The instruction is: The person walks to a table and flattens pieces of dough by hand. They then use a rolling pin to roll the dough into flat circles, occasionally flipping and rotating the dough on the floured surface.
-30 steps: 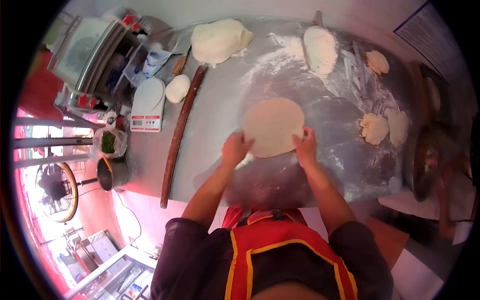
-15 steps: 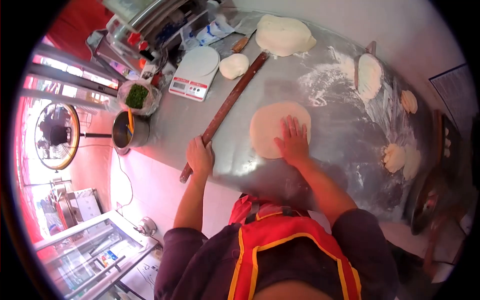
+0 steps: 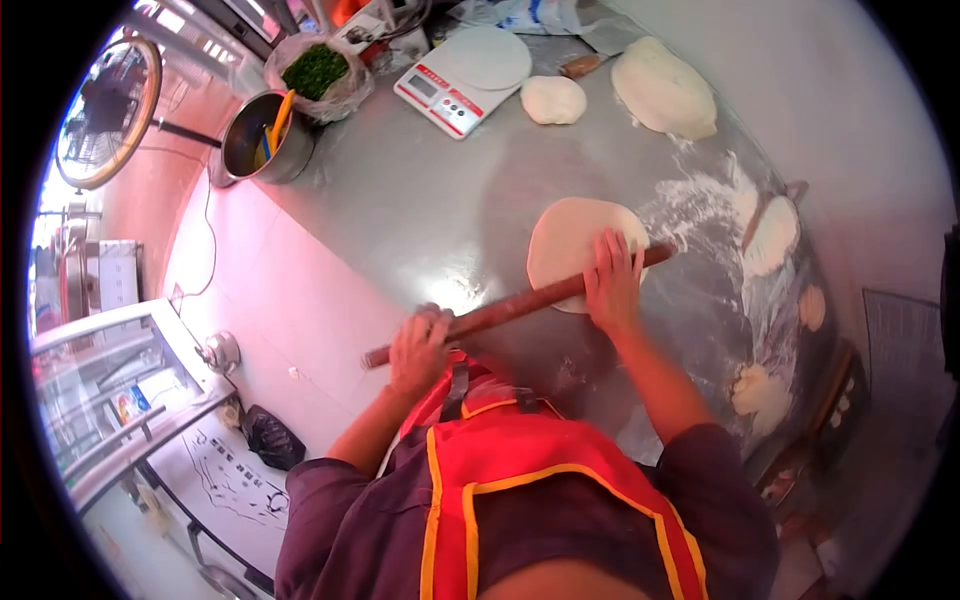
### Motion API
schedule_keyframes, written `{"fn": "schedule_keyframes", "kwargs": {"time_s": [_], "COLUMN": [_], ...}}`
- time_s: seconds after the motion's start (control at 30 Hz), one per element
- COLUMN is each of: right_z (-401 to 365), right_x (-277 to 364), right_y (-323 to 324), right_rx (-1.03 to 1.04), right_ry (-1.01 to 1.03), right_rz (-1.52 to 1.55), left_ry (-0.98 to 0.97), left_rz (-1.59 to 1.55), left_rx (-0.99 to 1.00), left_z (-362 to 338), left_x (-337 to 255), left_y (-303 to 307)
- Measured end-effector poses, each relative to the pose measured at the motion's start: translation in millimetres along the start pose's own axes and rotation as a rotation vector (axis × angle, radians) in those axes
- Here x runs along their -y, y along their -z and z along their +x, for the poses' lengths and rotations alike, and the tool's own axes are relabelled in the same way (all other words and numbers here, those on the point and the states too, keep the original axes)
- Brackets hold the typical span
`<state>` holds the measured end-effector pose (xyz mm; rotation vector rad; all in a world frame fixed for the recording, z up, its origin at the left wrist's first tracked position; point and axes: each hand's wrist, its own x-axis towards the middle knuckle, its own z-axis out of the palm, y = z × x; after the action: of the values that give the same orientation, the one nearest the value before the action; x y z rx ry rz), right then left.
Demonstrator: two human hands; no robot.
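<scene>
A long brown wooden rolling pin (image 3: 525, 304) slants across the lower part of a round, flat sheet of dough (image 3: 563, 238). My left hand (image 3: 420, 348) is closed around the pin close to its left end, off the table's front edge. Towards the other end, my right hand (image 3: 612, 285) holds the pin over the dough, its fingers reaching past the wood. Part of the dough is hidden beneath that hand and the pin.
The metal table (image 3: 400, 210) carries a white kitchen scale (image 3: 465, 80), a small dough ball (image 3: 553, 100), a large dough lump (image 3: 665, 88) and scattered flour (image 3: 700, 205). Left of the scale are a bag of chopped greens (image 3: 316, 72) and a metal pot (image 3: 290, 150). Dough pieces (image 3: 762, 398) lie at right.
The rolling pin has swung from beside the dough to lie across it. My right hand has gone from resting flat on the dough to holding the pin. The view has shifted.
</scene>
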<state>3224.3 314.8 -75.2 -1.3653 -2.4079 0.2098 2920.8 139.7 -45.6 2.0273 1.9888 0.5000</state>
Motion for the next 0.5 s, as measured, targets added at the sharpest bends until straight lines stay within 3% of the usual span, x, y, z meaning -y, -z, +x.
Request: {"fn": "schedule_keyframes", "kwargs": {"time_s": [0.07,0.1,0.13,0.23,0.3,0.37,0.4,0.5], "right_z": [67,104,138,192,161,79,50,74], "right_x": [3,9,9,19,14,6,11,25], "right_y": [-24,-29,-39,-44,-44,-34,-26,-18], "right_rx": [0.02,-0.049,-0.123,-0.251,-0.169,0.03,-0.007,0.046], "right_ry": [0.011,0.018,0.023,0.142,0.211,0.191,0.143,0.108], "right_rz": [-0.209,-0.18,-0.158,-0.176,-0.049,-0.058,-0.047,0.018], "left_ry": [0.035,0.064,-0.002,0.077,0.076,0.072,0.041,0.08], "left_rz": [0.033,0.024,0.052,-0.004,-0.02,0.003,0.015,0.034], "left_rx": [0.013,0.043,-0.058,-0.009,-0.028,-0.072,-0.103,-0.08], "left_z": [16,27,42,70,59,38,26,29], "left_x": [33,47,57,69,71,66,61,66], "left_y": [5,11,18,32,24,14,13,15]}}
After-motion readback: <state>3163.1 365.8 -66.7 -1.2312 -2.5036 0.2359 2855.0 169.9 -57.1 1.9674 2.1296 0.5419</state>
